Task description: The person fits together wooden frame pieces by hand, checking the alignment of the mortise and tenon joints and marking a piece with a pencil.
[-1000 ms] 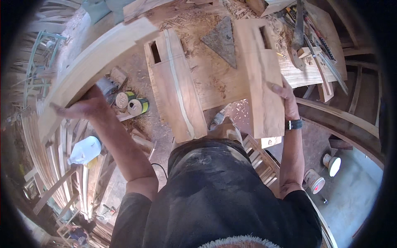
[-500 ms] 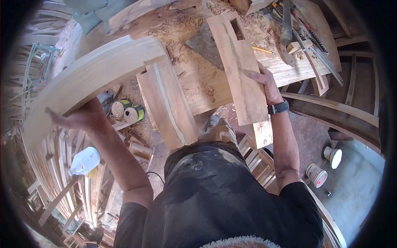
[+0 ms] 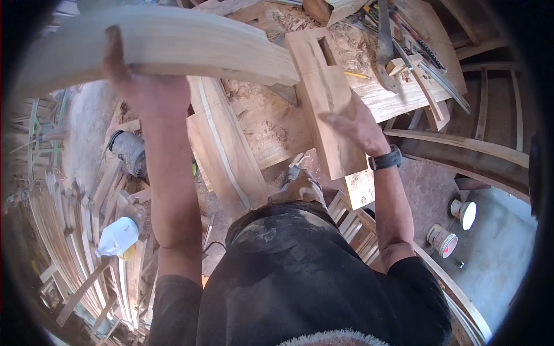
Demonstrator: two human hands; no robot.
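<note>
My left hand point(image 3: 150, 92) grips a long curved wooden board point(image 3: 190, 43) from its near edge, thumb up over its face. The board is raised above the bench at the left, slightly blurred. Its right end comes up to the left edge of a flat mortised board point(image 3: 329, 109); whether they touch I cannot tell. That board has a rectangular slot near its far end. My right hand point(image 3: 360, 127) holds it by the right edge, thumb across the face, other fingers partly hidden. Between my arms lies another wooden plank point(image 3: 222, 138) with a pale streak.
Shavings cover parts of the wooden workbench point(image 3: 271, 127). A handsaw point(image 3: 385, 46), a pencil point(image 3: 358, 75) and other tools lie at the far right. Wood strips and a translucent jug point(image 3: 118, 236) stand at lower left. Buckets point(image 3: 442, 241) sit on the floor at right.
My left hand has swung the curved board up and to the right, bringing its end to the mortised board. The right hand keeps its hold, with the mortised board shifted only slightly.
</note>
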